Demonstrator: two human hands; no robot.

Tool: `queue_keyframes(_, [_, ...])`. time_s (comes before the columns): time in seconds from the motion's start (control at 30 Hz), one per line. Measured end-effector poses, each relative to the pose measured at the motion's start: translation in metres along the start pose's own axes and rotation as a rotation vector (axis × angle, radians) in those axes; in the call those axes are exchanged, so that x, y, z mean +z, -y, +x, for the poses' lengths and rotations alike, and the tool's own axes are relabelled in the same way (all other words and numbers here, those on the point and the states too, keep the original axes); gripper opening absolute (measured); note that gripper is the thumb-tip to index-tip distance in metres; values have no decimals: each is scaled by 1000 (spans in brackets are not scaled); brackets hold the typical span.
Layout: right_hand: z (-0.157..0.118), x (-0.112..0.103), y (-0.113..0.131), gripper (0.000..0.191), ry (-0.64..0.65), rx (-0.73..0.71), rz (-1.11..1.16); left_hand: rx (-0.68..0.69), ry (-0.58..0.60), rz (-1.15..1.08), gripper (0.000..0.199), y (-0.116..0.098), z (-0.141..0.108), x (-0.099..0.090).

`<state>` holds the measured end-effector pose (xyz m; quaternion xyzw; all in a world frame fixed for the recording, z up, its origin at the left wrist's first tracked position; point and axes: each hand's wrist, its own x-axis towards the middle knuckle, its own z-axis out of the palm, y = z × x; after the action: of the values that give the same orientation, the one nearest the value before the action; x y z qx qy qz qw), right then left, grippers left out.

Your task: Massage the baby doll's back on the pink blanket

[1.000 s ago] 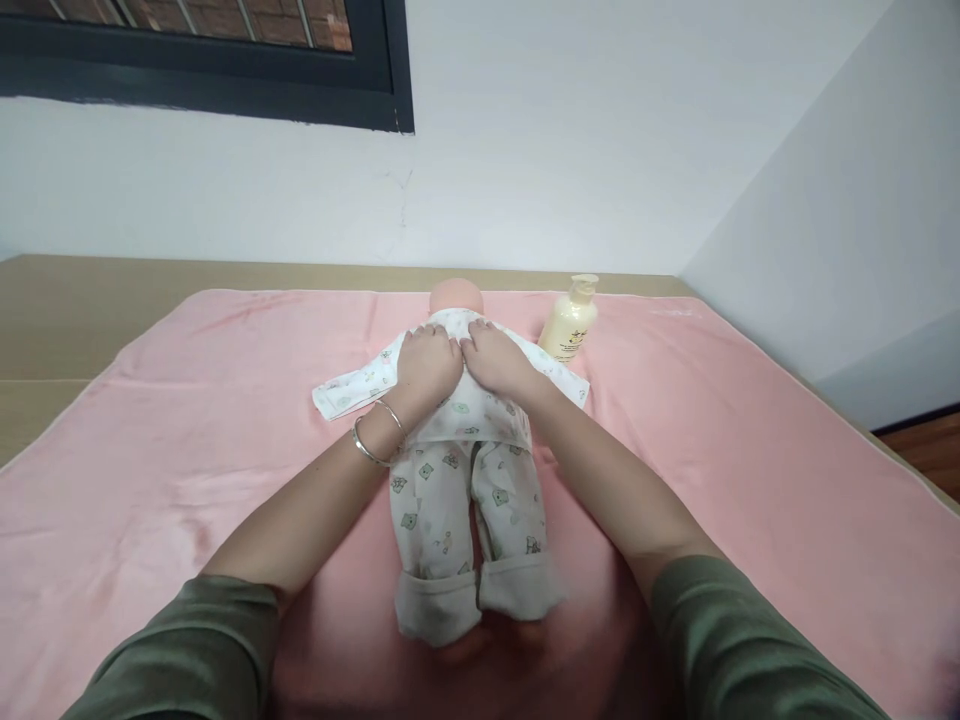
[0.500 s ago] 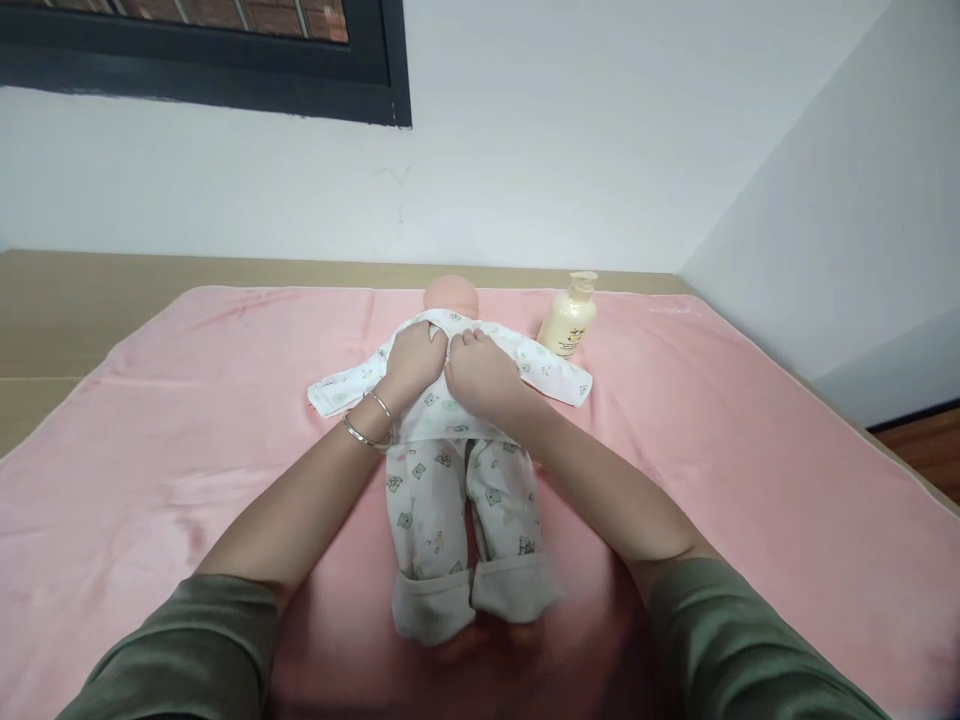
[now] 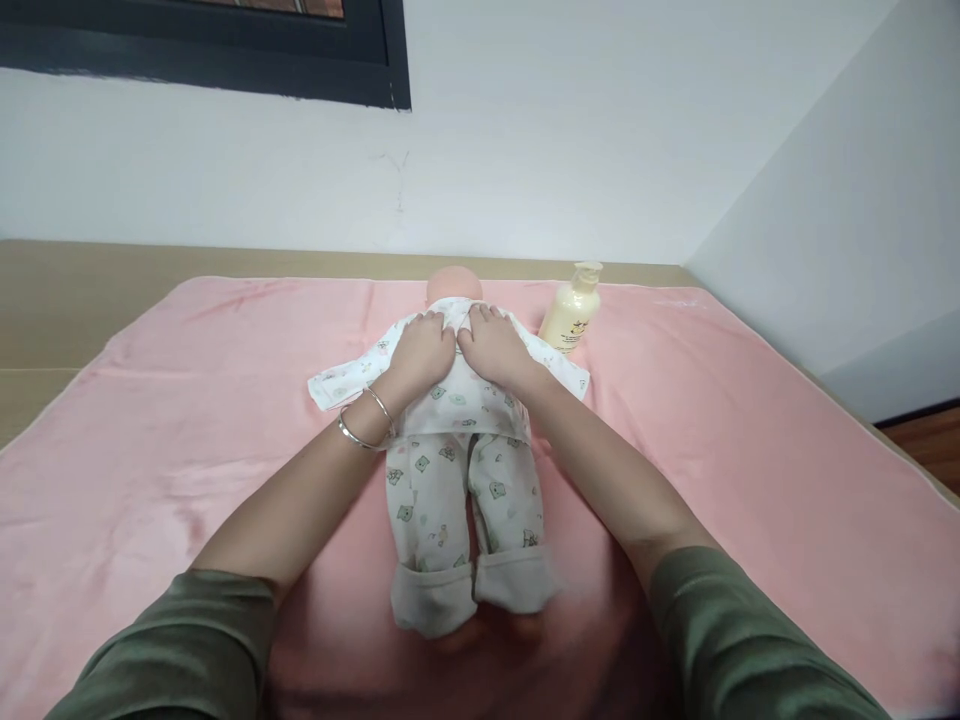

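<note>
A baby doll [image 3: 454,284] lies on the pink sheet with its head away from me and its feet toward me; its face does not show. It wears a white printed top [image 3: 465,408] and matching trousers [image 3: 435,500] with turned-up cuffs. On the left half of the top, near the shoulder, my left hand [image 3: 424,350] rests with fingers stretched out; bangles circle that wrist. My right hand [image 3: 495,345] lies on the right half, also flat, its thumb close to the left thumb. Neither hand grips anything.
A cream pump bottle [image 3: 571,315] stands just past the doll's right-side sleeve. The pink sheet [image 3: 225,430] covers most of the wooden surface [image 3: 67,290]. Behind it rises a white wall [image 3: 540,150] with a dark window frame [image 3: 300,75].
Both hands have gone from curled fingers to flat, outstretched ones, shifting slightly up the doll's top. The camera view has tilted down a little on the wall side.
</note>
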<state>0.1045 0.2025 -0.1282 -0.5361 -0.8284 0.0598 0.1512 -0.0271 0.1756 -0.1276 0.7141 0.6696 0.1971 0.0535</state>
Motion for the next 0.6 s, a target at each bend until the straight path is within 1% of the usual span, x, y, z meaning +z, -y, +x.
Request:
queue_keyframes(0.1, [-10,-3,11,52,2,-24,-77,-49,-7,-84,39,10,8,2])
queue_keyframes(0.2, [-22,-8,22,39,30,-100,-170,-59,-68,-111,38,14,10,9])
queue_keyframes(0.27, [-26,-10,26,35,37,-141,-189,-57,-95,-105,37,15,9,13])
queue_keyframes(0.33, [-24,-10,24,34,28,-119,-127,-57,-108,-106,37,15,9,16])
queue_keyframes(0.47, [-10,-10,11,40,-3,7,61,-48,-118,-87,39,14,9,18])
queue_keyframes(0.6, [2,-9,2,44,-17,35,90,-55,-136,-45,38,14,9,20])
